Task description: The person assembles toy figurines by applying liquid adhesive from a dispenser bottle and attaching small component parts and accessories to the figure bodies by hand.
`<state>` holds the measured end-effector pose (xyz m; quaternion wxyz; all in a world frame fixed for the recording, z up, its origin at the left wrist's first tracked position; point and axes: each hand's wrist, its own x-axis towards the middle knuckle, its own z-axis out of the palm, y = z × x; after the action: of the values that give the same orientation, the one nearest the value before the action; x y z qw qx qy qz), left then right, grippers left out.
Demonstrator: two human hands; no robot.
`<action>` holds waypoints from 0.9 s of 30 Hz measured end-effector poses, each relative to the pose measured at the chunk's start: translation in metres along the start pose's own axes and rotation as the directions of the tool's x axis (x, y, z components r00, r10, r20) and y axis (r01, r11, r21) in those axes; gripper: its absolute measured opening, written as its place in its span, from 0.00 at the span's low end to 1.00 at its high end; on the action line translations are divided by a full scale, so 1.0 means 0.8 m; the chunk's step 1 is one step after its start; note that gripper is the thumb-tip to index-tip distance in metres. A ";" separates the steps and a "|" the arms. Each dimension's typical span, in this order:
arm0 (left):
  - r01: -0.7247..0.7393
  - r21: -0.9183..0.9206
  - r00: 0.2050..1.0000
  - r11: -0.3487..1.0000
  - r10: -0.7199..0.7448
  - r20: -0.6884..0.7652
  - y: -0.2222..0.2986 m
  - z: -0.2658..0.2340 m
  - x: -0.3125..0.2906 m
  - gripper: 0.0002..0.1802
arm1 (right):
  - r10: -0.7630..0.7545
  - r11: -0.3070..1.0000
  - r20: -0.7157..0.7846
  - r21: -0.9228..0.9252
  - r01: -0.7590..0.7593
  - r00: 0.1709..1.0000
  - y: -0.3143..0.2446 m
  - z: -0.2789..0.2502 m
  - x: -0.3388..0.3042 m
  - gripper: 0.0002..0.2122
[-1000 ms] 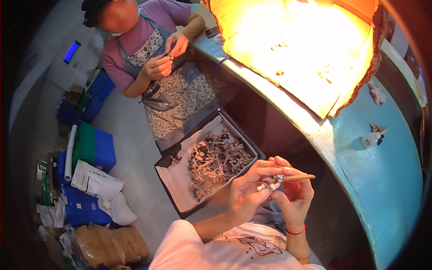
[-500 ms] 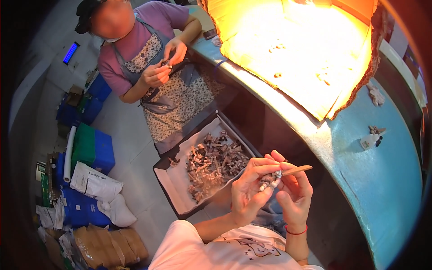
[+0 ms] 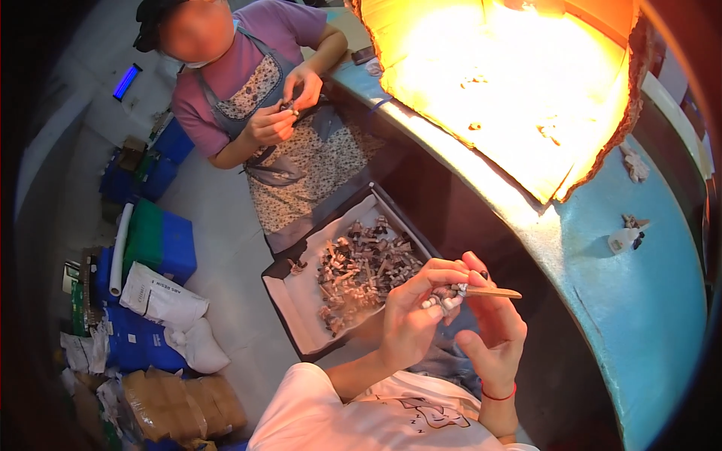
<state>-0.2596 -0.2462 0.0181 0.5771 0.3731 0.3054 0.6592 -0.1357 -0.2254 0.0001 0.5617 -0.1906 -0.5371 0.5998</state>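
My left hand [image 3: 408, 319] is closed around a small figurine [image 3: 445, 300] with pale, rounded parts, pinching it between thumb and fingers. A flat, tapered wooden piece [image 3: 496, 292] sticks out from the figurine toward the right; whether it is joined to it cannot be seen. My right hand [image 3: 502, 331] is beside it, thumb spread away and fingers reaching up behind the wooden piece. One right fingertip looks dark. Below and left of my hands is a lined tray [image 3: 289, 304] holding a heap of similar small brown and white figures [image 3: 361, 263].
A brightly lit, open box [image 3: 511, 113] stands on the curved blue table [image 3: 639, 316], with a few small pieces inside. A small white bottle [image 3: 622, 240] is on the table. Across from me a person [image 3: 241, 98] handles a small piece. Sacks [image 3: 162, 297], blue bins and cartons [image 3: 184, 406] line the left.
The figurine has tilted in my left hand, its pale parts shifting left. My right fingers have moved slightly rightward, away from the figurine. The whole view has shifted a little.
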 end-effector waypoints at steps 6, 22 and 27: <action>0.292 -0.338 0.955 0.895 -0.295 0.044 0.011 -0.012 -0.005 0.25 | -0.115 0.879 0.042 -0.461 0.121 0.993 -0.015 0.005 0.004 0.27; 0.430 -0.658 0.861 0.619 -0.501 0.091 0.003 -0.017 0.003 0.23 | -0.116 0.832 0.007 -0.546 0.102 0.993 -0.012 0.014 0.006 0.20; 0.433 -0.640 0.863 0.635 -0.497 0.091 0.001 -0.020 0.003 0.23 | -0.134 0.787 -0.007 -0.609 0.102 0.991 -0.014 0.016 0.009 0.21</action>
<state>-0.2735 -0.2438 0.0106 0.8038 0.0305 0.1737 0.5682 -0.1435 -0.2268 0.0169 0.5206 -0.3416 -0.6975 0.3546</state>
